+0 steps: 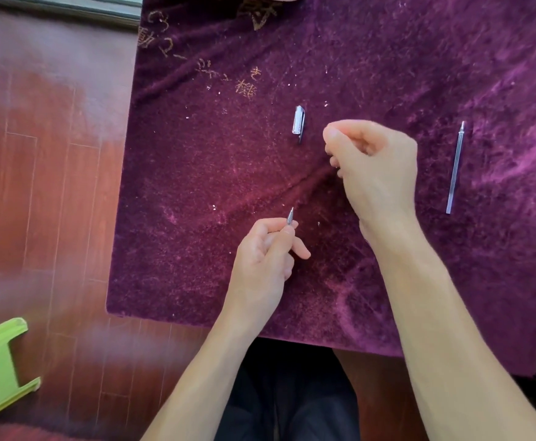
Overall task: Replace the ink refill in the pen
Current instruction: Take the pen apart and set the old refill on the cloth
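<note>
- Honestly, my main worry was the small piece pinched in the left hand [265,249]: only a pointed metal tip [290,216] showed past the fingers, and I could not tell whether it was the pen's front section or the pen with its refill inside. A loose pinch could have let it slip into the deep pile of the purple cloth [196,186] on the desk.
- The right hand [373,163] was curled shut above the cloth, thumb against bent fingers; I could not tell whether it held anything. If a spring or small part sat in there, opening carelessly might have dropped it into the fuzz, among the pale specks already scattered about.
- The long thin refill [455,167] lay well apart on the right, alone on the cloth, untouched. I judged a sweeping forearm could have rolled it.
- The cap [298,124] lay just beside the right hand's knuckles, close enough to be knocked.
- Both forearms came up from the near edge, the left hand low and near, the right hand higher and further out.
</note>
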`<state>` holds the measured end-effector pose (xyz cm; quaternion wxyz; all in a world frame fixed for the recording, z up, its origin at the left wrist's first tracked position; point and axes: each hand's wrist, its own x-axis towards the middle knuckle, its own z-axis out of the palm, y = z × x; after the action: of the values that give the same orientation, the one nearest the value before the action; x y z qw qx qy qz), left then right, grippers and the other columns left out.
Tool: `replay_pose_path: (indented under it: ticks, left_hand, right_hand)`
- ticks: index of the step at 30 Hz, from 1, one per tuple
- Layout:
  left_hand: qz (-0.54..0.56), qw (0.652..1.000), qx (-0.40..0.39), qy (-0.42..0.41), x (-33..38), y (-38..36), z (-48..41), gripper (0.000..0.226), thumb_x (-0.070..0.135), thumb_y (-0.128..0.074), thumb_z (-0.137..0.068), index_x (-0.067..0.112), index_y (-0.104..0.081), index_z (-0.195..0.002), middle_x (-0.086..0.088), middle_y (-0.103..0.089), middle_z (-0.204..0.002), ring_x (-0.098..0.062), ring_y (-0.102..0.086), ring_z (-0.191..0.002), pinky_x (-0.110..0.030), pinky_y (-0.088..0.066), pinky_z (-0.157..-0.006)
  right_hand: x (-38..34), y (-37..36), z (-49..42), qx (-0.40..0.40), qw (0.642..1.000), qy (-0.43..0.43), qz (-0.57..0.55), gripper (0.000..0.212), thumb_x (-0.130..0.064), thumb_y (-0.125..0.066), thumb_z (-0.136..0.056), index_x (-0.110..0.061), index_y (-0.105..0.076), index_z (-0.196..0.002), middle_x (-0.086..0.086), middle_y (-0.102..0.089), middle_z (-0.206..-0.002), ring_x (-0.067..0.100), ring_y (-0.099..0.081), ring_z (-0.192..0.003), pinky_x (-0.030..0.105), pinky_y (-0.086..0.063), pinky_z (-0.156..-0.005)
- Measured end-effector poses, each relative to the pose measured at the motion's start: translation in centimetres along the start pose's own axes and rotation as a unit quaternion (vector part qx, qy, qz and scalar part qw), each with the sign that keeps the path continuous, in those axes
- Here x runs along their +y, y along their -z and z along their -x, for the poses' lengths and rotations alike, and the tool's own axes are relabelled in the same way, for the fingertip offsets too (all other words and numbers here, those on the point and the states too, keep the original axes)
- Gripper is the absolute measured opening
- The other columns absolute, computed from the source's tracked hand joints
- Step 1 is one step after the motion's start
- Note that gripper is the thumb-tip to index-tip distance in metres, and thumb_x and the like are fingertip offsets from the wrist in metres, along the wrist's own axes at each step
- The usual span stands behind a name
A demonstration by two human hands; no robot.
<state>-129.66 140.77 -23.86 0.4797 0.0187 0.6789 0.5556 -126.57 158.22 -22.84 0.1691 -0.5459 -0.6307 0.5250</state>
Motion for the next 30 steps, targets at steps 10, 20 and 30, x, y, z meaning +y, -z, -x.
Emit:
replay_pose_path:
  ticks: [10,20,30]
  left_hand:
    - [-0.024,0.998,-0.051,-0.004,0.0,-2.2,1.2,0.016,0.030,-0.056,-0.101,0.021,-0.070,-0.105,-0.004,-0.075,-0.077,-0.006,-0.050,-0.044,-0.013,-0.041,-0.046]
    - [-0.025,0.996,-0.086,-0.024,-0.2,-2.9,1.8,0.011,0.017,-0.059,-0.102,0.008,-0.063,-0.107,-0.004,-0.074,-0.078,-0.005,-0.046,-0.044,-0.014,-0.039,-0.044]
    - [0.000,0.993,-0.117,-0.018,-0.4,-1.9,2.4,0.016,0.019,-0.052,-0.106,0.009,-0.065,-0.103,-0.004,-0.072,-0.082,-0.004,-0.040,-0.043,-0.017,-0.034,-0.044]
  right_hand:
    - [5.4,4.7,8.4,-0.136,0.979,-0.096,-0.117,0.010,-0.024,-0.078,-0.098,-0.020,-0.086,-0.094,-0.011,-0.077,-0.074,-0.005,-0.064,-0.059,0.008,-0.050,-0.062]
    - [5.8,6.0,8.2,-0.154,0.970,-0.096,-0.163,0.013,-0.018,-0.077,-0.099,-0.010,-0.084,-0.092,0.000,-0.069,-0.065,-0.003,-0.059,-0.053,0.007,-0.049,-0.061]
    - [6.0,5.8,8.5,-0.220,0.946,-0.113,-0.210,0.015,-0.022,-0.072,-0.101,-0.012,-0.083,-0.099,0.004,-0.065,-0.061,0.007,-0.055,-0.058,0.018,-0.045,-0.057]
